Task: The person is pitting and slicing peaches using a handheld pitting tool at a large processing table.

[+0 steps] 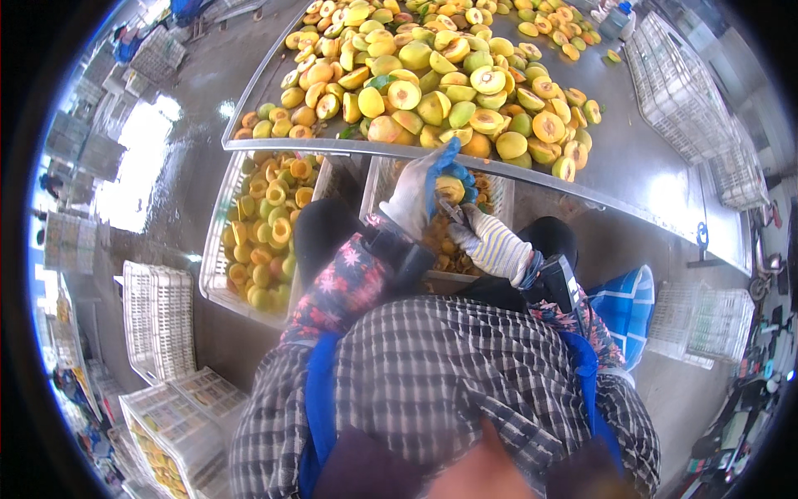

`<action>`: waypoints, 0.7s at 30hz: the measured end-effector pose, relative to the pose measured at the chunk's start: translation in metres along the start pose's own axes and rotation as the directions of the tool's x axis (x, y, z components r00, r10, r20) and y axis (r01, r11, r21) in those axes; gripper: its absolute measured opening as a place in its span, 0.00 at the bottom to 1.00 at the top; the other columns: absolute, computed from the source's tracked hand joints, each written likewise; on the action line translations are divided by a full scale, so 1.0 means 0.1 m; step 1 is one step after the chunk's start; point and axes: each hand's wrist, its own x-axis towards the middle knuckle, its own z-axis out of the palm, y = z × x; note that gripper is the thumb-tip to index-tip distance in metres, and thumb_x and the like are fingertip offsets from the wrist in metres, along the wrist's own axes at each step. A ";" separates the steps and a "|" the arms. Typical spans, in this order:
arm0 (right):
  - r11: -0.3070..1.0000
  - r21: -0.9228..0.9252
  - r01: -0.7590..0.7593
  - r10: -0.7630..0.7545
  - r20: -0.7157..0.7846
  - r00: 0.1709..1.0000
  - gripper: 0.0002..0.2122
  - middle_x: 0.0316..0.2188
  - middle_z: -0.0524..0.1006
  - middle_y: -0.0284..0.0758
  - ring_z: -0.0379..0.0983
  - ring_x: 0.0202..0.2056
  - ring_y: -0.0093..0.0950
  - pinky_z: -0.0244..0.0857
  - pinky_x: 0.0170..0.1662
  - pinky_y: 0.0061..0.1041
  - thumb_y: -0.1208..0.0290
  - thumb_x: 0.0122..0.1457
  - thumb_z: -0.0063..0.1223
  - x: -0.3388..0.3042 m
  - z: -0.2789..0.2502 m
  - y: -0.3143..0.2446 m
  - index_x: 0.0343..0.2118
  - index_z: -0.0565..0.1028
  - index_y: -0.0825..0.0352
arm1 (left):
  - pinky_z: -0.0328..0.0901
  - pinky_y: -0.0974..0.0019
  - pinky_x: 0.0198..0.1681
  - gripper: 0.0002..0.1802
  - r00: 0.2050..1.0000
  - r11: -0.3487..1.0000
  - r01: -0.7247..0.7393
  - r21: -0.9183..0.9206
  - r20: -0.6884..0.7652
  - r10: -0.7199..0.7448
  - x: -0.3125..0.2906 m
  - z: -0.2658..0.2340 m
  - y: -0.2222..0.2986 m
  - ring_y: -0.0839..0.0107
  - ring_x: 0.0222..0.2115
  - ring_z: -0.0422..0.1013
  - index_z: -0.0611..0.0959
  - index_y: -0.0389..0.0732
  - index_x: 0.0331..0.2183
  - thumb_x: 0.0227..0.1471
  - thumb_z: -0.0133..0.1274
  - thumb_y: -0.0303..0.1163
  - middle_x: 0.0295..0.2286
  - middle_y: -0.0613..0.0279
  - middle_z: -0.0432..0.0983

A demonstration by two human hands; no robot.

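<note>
My left hand [418,190], in a white glove with a blue coated palm, is closed around a yellow peach half [450,190] just below the table's near edge. My right hand [496,246], in a striped knit glove, is closed with its fingertips at the lower side of that peach half. Something small and dark shows at those fingertips, too indistinct to name. Beneath both hands stands a white crate [371,185] with orange-brown pieces in it, partly hidden by my hands. On the metal table [640,125] lies a heap of halved peaches [432,75], several with pits showing.
Left of my knees, a white crate [218,274] holds hollowed peach halves [264,224]. Stacked white crates [158,320] stand further left, with filled crates [187,416] below them. White baskets [677,91] line the table's right side. A blue checked bag [623,308] sits by my right arm.
</note>
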 end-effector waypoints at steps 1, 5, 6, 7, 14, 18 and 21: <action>0.998 -0.010 -0.057 0.058 0.063 0.996 0.15 0.40 0.72 0.35 0.66 0.40 0.28 0.60 0.44 0.23 0.68 0.60 0.45 0.01 -0.04 0.00 0.48 0.66 0.67 | 0.68 0.68 0.38 0.26 1.000 1.000 -0.006 -0.009 -0.018 0.006 0.02 0.00 0.02 0.69 0.31 0.73 0.64 0.34 0.53 0.53 0.50 0.30 0.30 0.57 0.74; 0.945 0.306 -0.116 0.141 -0.061 0.988 0.14 0.29 0.72 0.33 0.68 0.28 0.21 0.63 0.30 0.19 0.61 0.61 0.44 -0.08 0.07 -0.17 0.44 0.68 0.64 | 0.67 0.69 0.38 0.27 0.964 0.833 0.258 -0.489 0.070 -0.257 0.09 -0.02 -0.08 0.70 0.32 0.73 0.63 0.35 0.54 0.53 0.49 0.27 0.31 0.58 0.75; 0.790 0.486 -0.373 0.370 0.106 0.923 0.13 0.19 0.68 0.29 0.62 0.14 0.20 0.57 0.15 0.19 0.55 0.60 0.44 -0.10 0.04 -0.40 0.39 0.69 0.60 | 0.67 0.69 0.38 0.27 0.985 0.890 0.171 -0.423 0.079 -0.153 0.06 -0.04 -0.13 0.70 0.32 0.73 0.63 0.35 0.54 0.53 0.48 0.26 0.31 0.58 0.75; 0.792 0.482 -0.376 0.372 0.109 0.922 0.13 0.19 0.68 0.29 0.62 0.14 0.20 0.57 0.15 0.19 0.55 0.60 0.44 -0.10 0.04 -0.44 0.39 0.69 0.60 | 0.67 0.69 0.38 0.27 0.986 0.888 0.168 -0.428 0.075 -0.151 0.05 0.00 -0.12 0.70 0.32 0.73 0.63 0.35 0.54 0.53 0.48 0.26 0.31 0.58 0.75; 0.404 0.748 -0.526 0.509 0.294 0.809 0.12 0.15 0.64 0.26 0.56 0.08 0.20 0.50 0.09 0.19 0.54 0.58 0.47 -0.15 0.05 -0.44 0.34 0.67 0.58 | 0.68 0.70 0.38 0.29 0.994 0.977 0.088 -0.195 -0.045 -0.098 0.04 0.06 -0.05 0.72 0.32 0.72 0.63 0.35 0.55 0.51 0.50 0.24 0.32 0.58 0.75; 0.682 0.573 -0.454 0.461 0.145 0.875 0.13 0.14 0.63 0.25 0.55 0.09 0.19 0.49 0.09 0.19 0.54 0.58 0.47 -0.16 0.06 -0.46 0.34 0.67 0.59 | 0.68 0.70 0.37 0.26 0.989 0.984 -0.141 0.105 0.068 0.135 0.04 -0.03 -0.32 0.71 0.31 0.72 0.63 0.35 0.54 0.54 0.47 0.26 0.32 0.57 0.75; 0.428 0.689 -0.585 0.526 0.337 0.781 0.13 0.14 0.63 0.25 0.55 0.09 0.19 0.48 0.10 0.19 0.53 0.59 0.46 -0.16 -0.02 -0.49 0.33 0.67 0.59 | 0.68 0.69 0.37 0.22 0.953 0.844 0.302 -0.443 0.151 -0.261 0.14 -0.10 -0.34 0.70 0.32 0.72 0.65 0.34 0.52 0.57 0.43 0.31 0.34 0.56 0.74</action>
